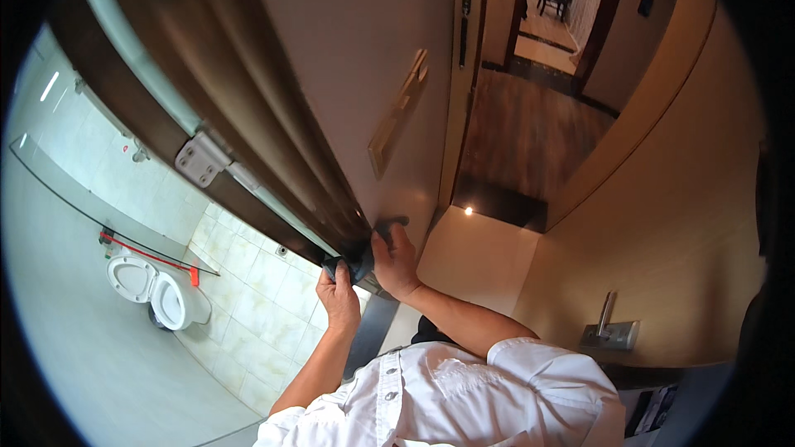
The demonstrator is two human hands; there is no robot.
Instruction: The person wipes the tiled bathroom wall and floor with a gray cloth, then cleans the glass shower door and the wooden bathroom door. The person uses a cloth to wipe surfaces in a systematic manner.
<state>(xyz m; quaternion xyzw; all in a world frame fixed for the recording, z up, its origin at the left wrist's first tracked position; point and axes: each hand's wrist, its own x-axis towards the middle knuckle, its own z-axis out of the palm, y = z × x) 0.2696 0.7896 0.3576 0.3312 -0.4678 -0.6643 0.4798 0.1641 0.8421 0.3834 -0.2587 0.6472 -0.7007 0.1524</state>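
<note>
My left hand [338, 302] pinches a dark cloth [361, 263] at the lower part of a brown door frame [273, 108], with the thumb on top. My right hand [395, 263] is on the right of the same cloth, its fingers bent around it against the frame's edge. A dark end of the cloth shows beyond the fingertips of my right hand. The cloth wraps around the moulding, so part of it and some of my fingers are hidden. A silver hinge [200, 159] sits on the frame farther up on the left.
To the left lies a tiled bathroom with a toilet [172, 302], a glass panel [99, 215] and a red-handled tool [195, 276]. Ahead, a door with a lock plate [397, 116] stands beside a wood-floored hallway [530, 132]. A lever handle [609, 333] juts out at the right.
</note>
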